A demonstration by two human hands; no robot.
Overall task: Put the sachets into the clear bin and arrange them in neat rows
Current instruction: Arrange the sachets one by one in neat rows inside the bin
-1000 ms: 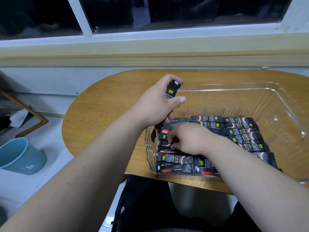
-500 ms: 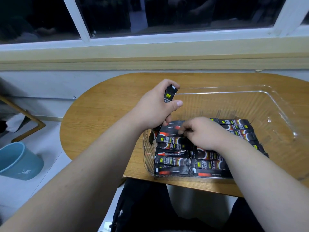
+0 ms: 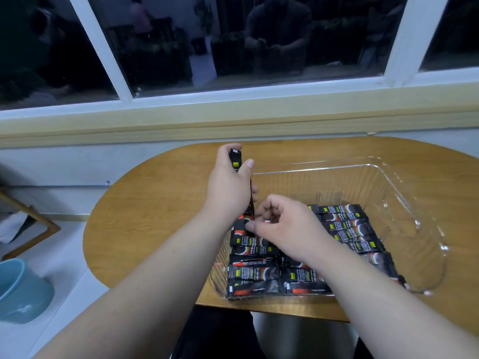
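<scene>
A clear plastic bin (image 3: pixel 404 200) stands on the wooden table. Several black sachets (image 3: pixel 344 225) lie in rows across its near half. My left hand (image 3: pixel 230 187) hovers over the bin's left edge and grips a few black sachets (image 3: pixel 236 163) held upright, their tops sticking out above my fingers. My right hand (image 3: pixel 287 226) is inside the bin, pinching the lower end of a sachet (image 3: pixel 242 225) between thumb and forefinger, right below my left hand. My right forearm hides part of the middle rows.
The oval wooden table (image 3: pixel 155 218) butts against a wall under a window sill. A blue bucket (image 3: pixel 20 291) sits on the floor at lower left, near a wooden frame (image 3: pixel 39 229). The bin's far half holds no sachets.
My right hand has shifted left from the rows toward the bottom of the bundle in my left hand and now pinches a sachet there. My left hand kept its grip.
</scene>
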